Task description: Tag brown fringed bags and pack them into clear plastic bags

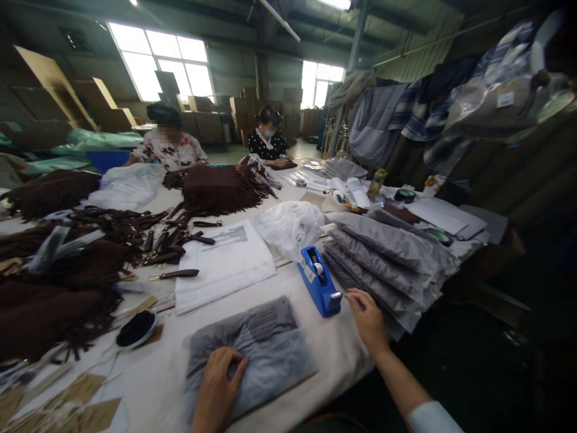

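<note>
A dark item packed in a clear plastic bag [270, 343] lies at the table's near edge. My left hand [220, 382] rests on the bag's left part, thumb apart from the fingers. A blue tape dispenser [318, 279] stands beyond the bag, its cutter end toward me. Just right of that cutter is my right hand [367, 316], thumb and fingertips drawn together. Whatever is pinched there, perhaps a bit of tape, is too small to make out. Next to this hand is a stack of bagged dark goods [383, 252].
Brown fringed bags [216, 189] and dark straps [175, 273] cover the left and middle. White plastic bags [225, 258], a black ink pad [136, 328] and kraft tags [101, 415] lie about. Two people [169, 144] sit across the table. Clothes [383, 114] hang at right.
</note>
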The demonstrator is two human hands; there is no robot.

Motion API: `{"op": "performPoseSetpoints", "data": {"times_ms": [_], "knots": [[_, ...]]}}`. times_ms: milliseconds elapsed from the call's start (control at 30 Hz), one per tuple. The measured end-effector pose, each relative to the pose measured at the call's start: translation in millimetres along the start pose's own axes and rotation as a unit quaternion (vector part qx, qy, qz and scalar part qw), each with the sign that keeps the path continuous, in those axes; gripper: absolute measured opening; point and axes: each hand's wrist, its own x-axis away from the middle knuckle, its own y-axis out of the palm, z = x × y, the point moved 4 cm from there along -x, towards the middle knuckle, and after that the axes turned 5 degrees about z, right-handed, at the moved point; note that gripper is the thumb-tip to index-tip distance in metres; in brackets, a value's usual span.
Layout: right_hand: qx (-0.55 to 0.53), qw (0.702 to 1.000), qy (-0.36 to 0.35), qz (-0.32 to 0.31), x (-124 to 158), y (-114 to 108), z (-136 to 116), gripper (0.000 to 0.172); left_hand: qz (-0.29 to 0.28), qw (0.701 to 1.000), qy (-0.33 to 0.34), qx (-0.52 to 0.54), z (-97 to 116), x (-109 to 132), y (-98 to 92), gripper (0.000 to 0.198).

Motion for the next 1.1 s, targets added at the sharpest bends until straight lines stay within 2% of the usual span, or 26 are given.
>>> {"op": "performPoseSetpoints", "data": {"times_ms": [133,233,367,533,600,667,733,800,867,933,1000,1033,1100], "knots": [[-0.035,0.997,-0.010,-0.075,-18.7,15.5,-18.7,0.043,0.007,1.000,0.005,0.004,-0.7,-0.5,-0.5,0.028],[-0.068,0.996,-0.002,-0.064,-7.8,16.6,-24.0,0.052,0.011,1.000,0.004,0.005,-1.8,0.0,-0.7,0.025],[-0.032,0.999,0.030,-0.016,19.6,4.4,-7.1,0.059,-0.001,1.000,-0.014,-0.009,1.7,2.2,-2.4,0.018],[0.078,0.997,0.014,-0.024,30.7,-4.4,15.2,0.062,-0.012,0.999,-0.049,-0.008,6.5,2.7,-7.6,0.011],[0.063,0.996,0.019,-0.058,37.7,-0.7,10.6,0.063,-0.015,0.998,-0.055,0.003,6.8,3.2,-8.7,0.010],[0.024,0.989,-0.008,-0.144,48.4,13.3,-11.0,0.063,-0.017,0.998,-0.059,0.016,6.0,3.6,-9.0,0.010],[-0.018,0.957,-0.076,-0.279,60.5,39.1,-48.5,0.061,-0.017,0.997,-0.065,0.027,4.5,3.7,-8.7,0.010],[-0.035,0.898,-0.165,-0.407,69.4,70.5,-90.6,0.057,-0.015,0.997,-0.071,0.031,2.9,3.7,-8.3,0.010],[0.000,0.833,-0.258,-0.490,72.7,101.3,-123.4,0.061,-0.015,0.997,-0.071,0.029,2.3,4.0,-7.7,0.010],[0.072,0.771,-0.334,-0.538,74.0,127.7,-140.4,0.069,-0.015,0.997,-0.068,0.022,2.2,5.1,-7.0,0.010],[0.147,0.724,-0.386,-0.553,75.6,146.7,-144.0,0.075,-0.015,0.998,-0.065,0.012,2.2,6.4,-6.2,0.009],[0.178,0.710,-0.403,-0.549,75.9,153.3,-143.0,0.077,-0.014,0.998,-0.065,0.007,2.1,7.0,-5.8,0.009],[0.230,0.704,-0.414,-0.529,73.7,161.2,-139.0,0.079,-0.016,0.998,-0.064,-0.001,1.5,7.9,-5.0,0.008]]}}
